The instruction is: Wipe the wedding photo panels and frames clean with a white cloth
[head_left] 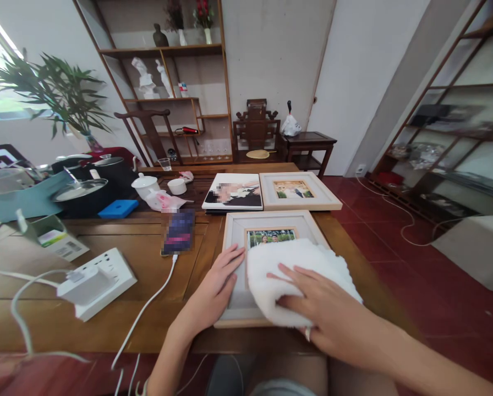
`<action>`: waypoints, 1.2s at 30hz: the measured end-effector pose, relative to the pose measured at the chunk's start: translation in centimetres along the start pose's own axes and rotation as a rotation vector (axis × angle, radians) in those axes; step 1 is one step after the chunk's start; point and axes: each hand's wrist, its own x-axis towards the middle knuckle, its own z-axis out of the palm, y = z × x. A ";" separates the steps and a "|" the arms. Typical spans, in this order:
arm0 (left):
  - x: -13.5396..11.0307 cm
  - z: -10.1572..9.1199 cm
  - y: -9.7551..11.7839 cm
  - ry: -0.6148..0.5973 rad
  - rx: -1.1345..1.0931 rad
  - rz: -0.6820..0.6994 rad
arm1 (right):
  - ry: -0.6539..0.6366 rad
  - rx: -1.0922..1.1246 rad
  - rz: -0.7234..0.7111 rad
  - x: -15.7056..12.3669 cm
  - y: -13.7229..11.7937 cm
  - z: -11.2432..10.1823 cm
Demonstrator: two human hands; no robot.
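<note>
The near picture frame (267,216) lies face up at the edge of my wooden counter (147,242). My left grip (217,281) is open, its fingers extended along the frame's left side. My right grip (324,308), fingers partly bent, has hold of a white cloth (327,258) that covers part of the photograph. Beyond, a second frame (298,176) adjoins a photo panel (233,192); a cabled phone (178,234) lies left.

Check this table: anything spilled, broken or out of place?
Nothing looks spilled or broken. The left side seems untidy: the power strip lies aslant, and a white cable trails over the front edge of the table, so it might snag. The frame under the white cloth looks undamaged where visible.
</note>
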 end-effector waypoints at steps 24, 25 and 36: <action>-0.1 0.1 -0.3 0.011 0.021 -0.029 | -0.161 -0.062 -0.055 -0.5 -1.6 -3.2; -0.1 0.1 -0.3 0.011 0.025 -0.029 | -0.193 -0.052 -0.061 -1.0 -2.3 -3.5; 0.0 0.0 0.0 0.004 -0.010 0.000 | 0.163 -0.147 0.108 2.7 3.4 0.9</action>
